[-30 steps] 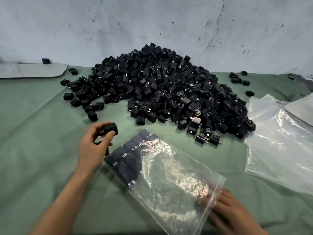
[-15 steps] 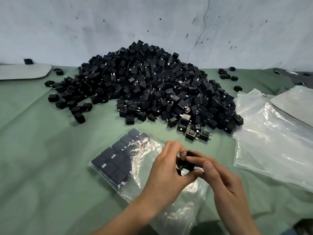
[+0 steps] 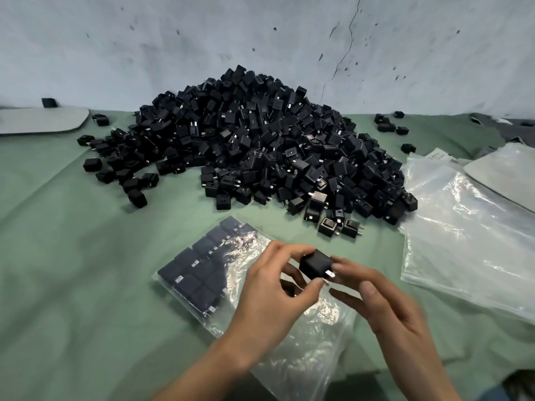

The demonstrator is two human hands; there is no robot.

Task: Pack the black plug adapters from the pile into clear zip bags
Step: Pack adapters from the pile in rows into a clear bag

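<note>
Where the adapter is: one black plug adapter (image 3: 314, 263), prongs toward the camera, held just above the clear zip bag (image 3: 304, 357), over its unfilled part.
Left hand (image 3: 269, 296): pinches the adapter between thumb and fingertips.
Right hand (image 3: 382, 302): loose and blurred; fingertips touch the adapter's prong side, thumb apart, gripping nothing that I can see.
Bag: flat on the green cloth (image 3: 72, 270), with rows of packed adapters (image 3: 194, 270) at its far-left end; I cannot make out its mouth.
Pile (image 3: 260, 146): large, behind the bag; most of the job remains, by my reckoning.
Step in hand: I judge it as turning the piece to match the rows.
Next move: I would need the mouth held open, then the adapter slid in beside the last row.
Spare bags (image 3: 469, 241): stacked at right.
</note>
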